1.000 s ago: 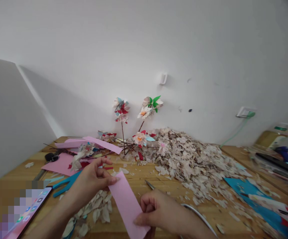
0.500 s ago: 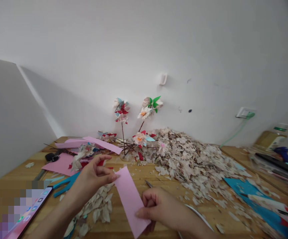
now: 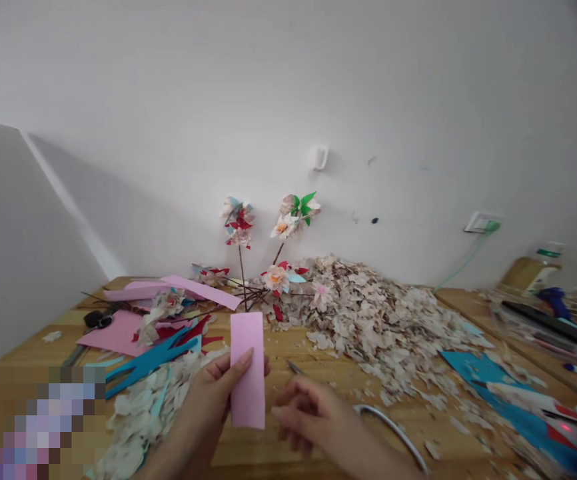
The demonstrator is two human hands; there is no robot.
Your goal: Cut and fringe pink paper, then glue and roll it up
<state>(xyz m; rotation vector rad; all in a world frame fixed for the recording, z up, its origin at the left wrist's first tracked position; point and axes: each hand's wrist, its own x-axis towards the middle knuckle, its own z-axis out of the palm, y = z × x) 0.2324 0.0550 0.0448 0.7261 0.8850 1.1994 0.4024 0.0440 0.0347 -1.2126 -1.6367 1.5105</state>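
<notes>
A pink paper strip (image 3: 248, 400) stands nearly upright in front of me. My left hand (image 3: 218, 387) is closed on it, with the thumb across its front and fingertips showing past its right edge. Just right of the strip is my right hand (image 3: 308, 420), apart from the paper, its fingers curled and slightly blurred; I cannot make out anything between them. Partly hidden by the right hand, scissors lie on the table, their tip (image 3: 296, 368) above the hand and a white handle (image 3: 393, 427) to its right.
Paper flowers on stems (image 3: 242, 267) lean near the wall. A large heap of pale petals (image 3: 368, 300) covers the back right. Pink paper (image 3: 113, 333) and blue paper cutouts (image 3: 153, 360) lie left; blue paper (image 3: 488, 380) and a glue gun (image 3: 533, 403) lie right.
My right hand has let go of the strip. My left hand has moved down and now grips the strip at its middle, and the strip has turned from slanted to nearly upright.
</notes>
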